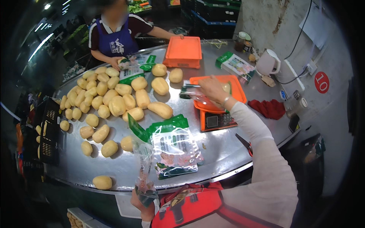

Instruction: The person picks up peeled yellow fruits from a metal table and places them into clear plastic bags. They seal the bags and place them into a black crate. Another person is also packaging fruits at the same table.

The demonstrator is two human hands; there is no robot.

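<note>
My right hand (213, 89) grips a clear-and-green bag (195, 95) with something pale inside, over the orange tray (237, 88) on a digital scale (216, 122). My left hand (140, 201), low at the table's front edge, holds an upright clear-and-green bag (141, 159). Beside that bag, a stack of printed green-and-white bags (173, 148) lies flat on the steel table (72, 167). Pale yellow lotus root pieces (118, 104) are heaped at the left and middle of the table, with several loose ones nearer me.
Across the table a person (114, 41) holds a bag and touches an orange tray (183, 48). A kettle (266, 62), packet (234, 66), red cloth (266, 109) and scissors (246, 144) are at the right. A black crate (49, 133) stands left; a wall (323, 45) bounds the right.
</note>
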